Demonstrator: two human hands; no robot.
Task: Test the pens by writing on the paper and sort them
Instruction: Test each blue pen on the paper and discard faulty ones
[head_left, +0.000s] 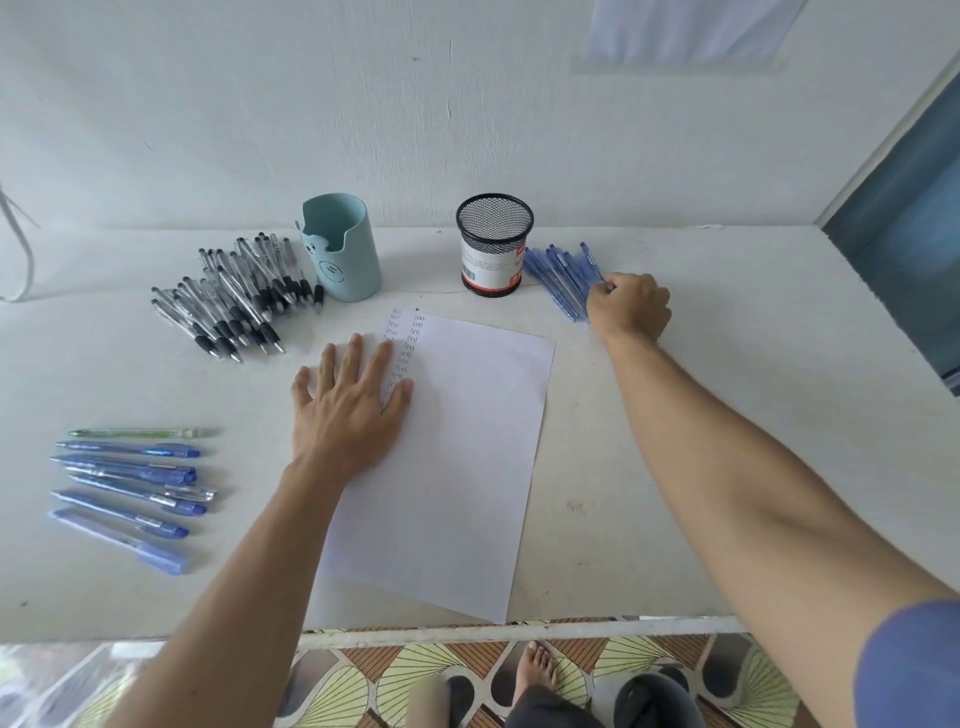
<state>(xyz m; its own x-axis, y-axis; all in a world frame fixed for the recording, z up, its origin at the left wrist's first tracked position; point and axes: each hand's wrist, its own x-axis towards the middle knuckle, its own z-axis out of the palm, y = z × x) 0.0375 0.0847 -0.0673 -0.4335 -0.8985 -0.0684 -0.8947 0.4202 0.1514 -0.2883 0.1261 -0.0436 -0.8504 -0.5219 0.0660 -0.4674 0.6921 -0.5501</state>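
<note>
In the head view, a white sheet of paper (457, 467) lies slightly skewed in the middle of the white table (727, 415). Two short columns of small handwritten words run down its far left corner. The left hand (348, 405) lies flat on the paper's left edge with fingers spread and straight, covering the lower part of the writing.

The right hand (628, 306) reaches to the far right, fingers curled against the near end of a loose pile of blue pens (558, 275) beside a black mesh cup (493, 244). The knuckles hide the fingertips, so I cannot tell whether it pinches a pen or only touches the pile.

At far left a heap of clear black-grip pens (234, 296) lies next to a pale teal holder (343, 249). Near left, a row of blue pens (130, 483) lies side by side, with a green pen (140, 432) at its far end. The written words are too small to read.
</note>
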